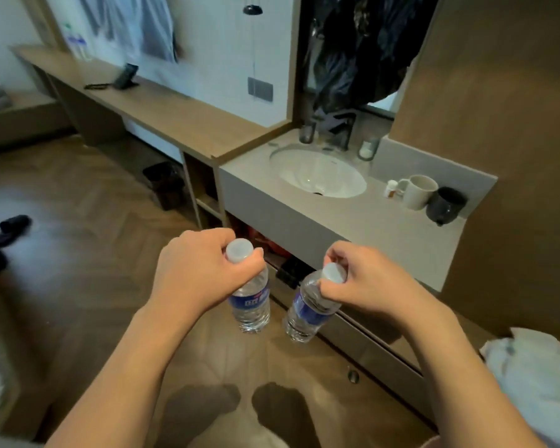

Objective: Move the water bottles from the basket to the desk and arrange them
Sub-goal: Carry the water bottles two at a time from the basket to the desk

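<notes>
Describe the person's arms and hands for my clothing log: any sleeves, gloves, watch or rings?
Both forearms are bare up to the frame edge: no sleeves in view. The left hand and right hand wear no gloves, and no watch, bracelet or rings show on the wrists or visible fingers.

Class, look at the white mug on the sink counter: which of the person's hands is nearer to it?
Right. The right hand, holding a bottle, is below and slightly left of the white mug. The left hand, holding the other bottle, is farther left.
</notes>
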`<state>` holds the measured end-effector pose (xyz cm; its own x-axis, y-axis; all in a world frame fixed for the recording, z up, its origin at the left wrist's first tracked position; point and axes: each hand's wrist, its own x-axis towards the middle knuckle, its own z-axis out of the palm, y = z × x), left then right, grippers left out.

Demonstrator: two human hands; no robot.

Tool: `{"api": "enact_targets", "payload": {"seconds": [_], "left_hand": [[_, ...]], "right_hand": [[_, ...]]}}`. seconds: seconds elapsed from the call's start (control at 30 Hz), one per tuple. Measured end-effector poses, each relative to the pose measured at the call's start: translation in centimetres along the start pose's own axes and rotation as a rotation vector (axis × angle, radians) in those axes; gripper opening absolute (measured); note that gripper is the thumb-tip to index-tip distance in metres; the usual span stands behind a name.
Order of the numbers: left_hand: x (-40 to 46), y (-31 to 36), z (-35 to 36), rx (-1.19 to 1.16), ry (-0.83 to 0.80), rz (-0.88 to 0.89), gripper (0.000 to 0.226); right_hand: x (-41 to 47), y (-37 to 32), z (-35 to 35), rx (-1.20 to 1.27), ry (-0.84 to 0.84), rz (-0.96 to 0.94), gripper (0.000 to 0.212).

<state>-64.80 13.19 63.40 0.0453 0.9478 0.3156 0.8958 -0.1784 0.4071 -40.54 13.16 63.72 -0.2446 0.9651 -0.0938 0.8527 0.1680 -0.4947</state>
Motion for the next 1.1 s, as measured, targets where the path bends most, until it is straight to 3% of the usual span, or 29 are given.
{"api": "enact_targets", "payload": {"seconds": [0.33, 0.8, 1.1], "left_hand": [[9.4, -17.5, -1.3, 0.129, 0.012, -0.298, 0.057], [31.3, -38.6, -6.8, 0.266, 0.200, -0.419, 0.051], [42.7, -56.1, -7.7, 0.236, 0.143, -0.519, 0.049]], "right_hand": [[20.7, -10.7, 4.9, 0.012, -0.204, -0.215, 0.023], [54.2, -25.4, 8.4, -0.009, -0.272, -0.446, 0.024], [73.7, -35.4, 14.4, -0.028, -0.300, -0.493, 0.021]]}}
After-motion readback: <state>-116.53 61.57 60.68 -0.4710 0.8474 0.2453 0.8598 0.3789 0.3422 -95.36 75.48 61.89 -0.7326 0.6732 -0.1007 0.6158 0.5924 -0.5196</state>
